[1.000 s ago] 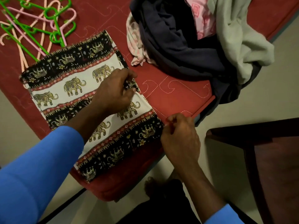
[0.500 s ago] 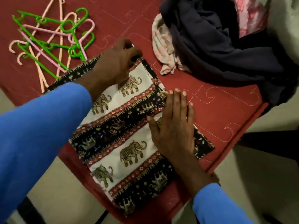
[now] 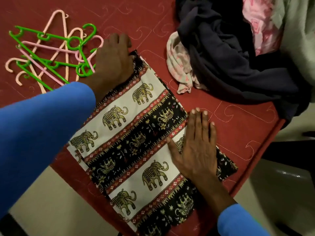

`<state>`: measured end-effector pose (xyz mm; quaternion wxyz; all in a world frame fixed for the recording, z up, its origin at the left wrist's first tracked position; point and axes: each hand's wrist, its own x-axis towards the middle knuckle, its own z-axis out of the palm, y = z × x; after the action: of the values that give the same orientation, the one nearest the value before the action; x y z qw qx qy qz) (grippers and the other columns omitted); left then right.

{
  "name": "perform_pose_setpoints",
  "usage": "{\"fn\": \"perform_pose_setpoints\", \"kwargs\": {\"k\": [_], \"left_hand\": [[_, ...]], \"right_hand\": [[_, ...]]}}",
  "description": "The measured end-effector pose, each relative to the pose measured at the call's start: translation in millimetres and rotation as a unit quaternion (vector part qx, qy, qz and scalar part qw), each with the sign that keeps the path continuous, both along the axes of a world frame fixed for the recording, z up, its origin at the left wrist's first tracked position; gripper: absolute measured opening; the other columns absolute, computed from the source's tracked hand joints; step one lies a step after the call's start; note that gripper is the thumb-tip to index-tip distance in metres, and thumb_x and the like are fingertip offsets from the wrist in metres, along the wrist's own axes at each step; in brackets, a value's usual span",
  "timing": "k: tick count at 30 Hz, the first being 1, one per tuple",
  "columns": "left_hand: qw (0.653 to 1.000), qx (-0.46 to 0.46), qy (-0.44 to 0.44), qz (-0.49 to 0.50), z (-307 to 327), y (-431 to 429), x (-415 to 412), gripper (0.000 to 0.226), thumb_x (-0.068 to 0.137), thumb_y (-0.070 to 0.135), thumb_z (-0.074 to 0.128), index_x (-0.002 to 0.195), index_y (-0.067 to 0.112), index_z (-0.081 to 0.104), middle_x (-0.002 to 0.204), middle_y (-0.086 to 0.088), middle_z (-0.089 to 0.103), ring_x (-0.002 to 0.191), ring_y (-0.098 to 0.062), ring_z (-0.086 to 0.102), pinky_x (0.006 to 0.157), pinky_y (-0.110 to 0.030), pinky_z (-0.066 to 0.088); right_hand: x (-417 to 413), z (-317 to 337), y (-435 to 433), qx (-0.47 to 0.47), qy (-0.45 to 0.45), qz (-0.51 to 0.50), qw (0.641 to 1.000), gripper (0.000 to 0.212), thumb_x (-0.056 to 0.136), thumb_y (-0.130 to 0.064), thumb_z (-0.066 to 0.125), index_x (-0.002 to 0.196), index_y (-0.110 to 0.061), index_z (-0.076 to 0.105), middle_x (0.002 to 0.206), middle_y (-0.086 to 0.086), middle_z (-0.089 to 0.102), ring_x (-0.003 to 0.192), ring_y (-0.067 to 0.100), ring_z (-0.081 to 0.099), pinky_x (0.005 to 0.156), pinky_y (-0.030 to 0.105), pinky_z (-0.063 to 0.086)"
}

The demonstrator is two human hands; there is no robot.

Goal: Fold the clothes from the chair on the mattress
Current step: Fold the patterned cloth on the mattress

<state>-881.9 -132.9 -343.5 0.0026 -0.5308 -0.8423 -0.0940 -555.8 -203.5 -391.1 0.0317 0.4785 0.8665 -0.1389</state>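
A folded cloth with an elephant print (image 3: 136, 150), black, white and red bands, lies flat on the red quilted mattress (image 3: 238, 130) near its corner. My right hand (image 3: 196, 147) presses flat on the cloth's right edge with straight fingers. My left hand (image 3: 113, 60) rests on the cloth's far end, fingers bent down over that edge. Whether it grips the fabric is not clear. Both arms wear blue sleeves.
A heap of unfolded clothes (image 3: 238, 53), dark navy, pink floral and pale green, sits at the mattress's far right. Several green and pink plastic hangers (image 3: 51, 55) lie at the far left. The pale floor (image 3: 42, 201) shows below the mattress edge.
One second ago my hands pinched the cloth's edges. The cloth was then folded over toward me, and my right hand now lies flat on it. Since half a second ago, little has changed.
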Motion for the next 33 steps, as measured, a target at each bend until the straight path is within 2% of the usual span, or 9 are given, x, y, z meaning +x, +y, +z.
{"fn": "perform_pose_setpoints", "kwargs": {"k": [4,6,9,11,16,22,26,29,33], "left_hand": [[0.99,-0.041,-0.036,0.131,-19,1,18,0.052,0.103,0.055,0.044,0.13,0.011,0.05,0.135,-0.02,0.051,0.127,-0.039,0.049,0.104,-0.054,0.041],[0.991,-0.042,-0.03,0.123,-23,6,16,0.046,0.106,0.05,0.042,0.127,0.01,0.05,0.13,-0.02,0.055,0.123,-0.04,0.052,0.101,-0.053,0.041],[0.994,-0.011,-0.064,0.083,-25,14,2,0.037,0.11,0.043,0.039,0.123,0.01,0.049,0.113,-0.02,0.066,0.102,-0.04,0.063,0.082,-0.047,0.045],[0.995,-0.009,-0.077,0.062,-21,11,-5,0.04,0.109,0.047,0.038,0.124,0.01,0.049,0.107,-0.019,0.067,0.092,-0.036,0.063,0.073,-0.041,0.038],[0.998,-0.025,-0.02,0.046,-11,-38,-15,0.057,0.105,0.062,0.036,0.127,0.011,0.048,0.105,-0.02,0.067,0.094,-0.039,0.065,0.071,-0.042,0.041],[0.995,-0.066,0.065,-0.038,0,-70,-40,0.056,0.105,0.063,0.034,0.12,0.01,0.048,0.089,-0.022,0.066,0.072,-0.03,0.055,0.065,-0.042,0.044],[0.998,-0.049,0.01,0.037,12,-76,-42,0.059,0.101,0.067,0.04,0.119,0.012,0.051,0.098,-0.017,0.068,0.08,-0.031,0.059,0.07,-0.041,0.045],[0.996,-0.017,-0.041,0.076,12,-105,-24,0.06,0.102,0.065,0.04,0.134,0.015,0.045,0.123,-0.012,0.068,0.104,-0.036,0.065,0.083,-0.045,0.044],[0.999,-0.023,-0.006,0.045,-1,-143,-11,0.064,0.104,0.064,0.035,0.149,0.019,0.032,0.139,-0.014,0.053,0.116,-0.034,0.059,0.1,-0.053,0.041]], "right_hand": [[-1,-1,-1,0.011,-0.005,0.003,1.0,0.099,0.098,-0.078,0.018,0.163,-0.01,-0.014,0.171,0.013,-0.018,0.158,0.027,-0.019,0.128,0.056,0.001],[-1,-2,-1,0.015,-0.004,0.003,1.0,0.098,0.099,-0.077,0.019,0.163,-0.011,-0.014,0.171,0.013,-0.018,0.158,0.028,-0.018,0.128,0.057,0.002],[-2,-3,-2,0.021,-0.012,0.004,1.0,0.097,0.099,-0.076,0.02,0.163,-0.012,-0.015,0.171,0.012,-0.019,0.158,0.028,-0.018,0.128,0.057,0.002],[-1,-4,-2,0.022,-0.017,0.002,1.0,0.096,0.099,-0.075,0.02,0.163,-0.012,-0.014,0.171,0.012,-0.018,0.158,0.028,-0.018,0.128,0.057,0.001],[0,-4,-4,0.034,-0.019,0.0,0.999,0.093,0.1,-0.073,0.02,0.164,-0.013,-0.011,0.172,0.012,-0.015,0.159,0.028,-0.014,0.127,0.059,0.003],[0,-5,-5,0.038,-0.021,0.0,0.999,0.09,0.1,-0.071,0.02,0.164,-0.017,-0.011,0.172,0.012,-0.015,0.159,0.029,-0.014,0.126,0.061,0.005],[-1,-1,-5,0.039,-0.04,0.001,0.998,0.09,0.099,-0.072,0.017,0.165,-0.016,-0.009,0.172,0.012,-0.016,0.159,0.029,-0.015,0.126,0.063,0.003],[-11,11,-9,0.068,-0.025,-0.001,0.997,0.087,0.101,-0.063,0.026,0.165,-0.013,-0.002,0.172,0.015,-0.011,0.159,0.031,-0.012,0.126,0.062,0.001],[-61,29,-15,0.068,0.05,0.14,0.987,0.077,0.107,-0.057,0.027,0.166,-0.017,-0.001,0.173,0.013,-0.007,0.16,0.029,-0.011,0.128,0.054,-0.003]]}}
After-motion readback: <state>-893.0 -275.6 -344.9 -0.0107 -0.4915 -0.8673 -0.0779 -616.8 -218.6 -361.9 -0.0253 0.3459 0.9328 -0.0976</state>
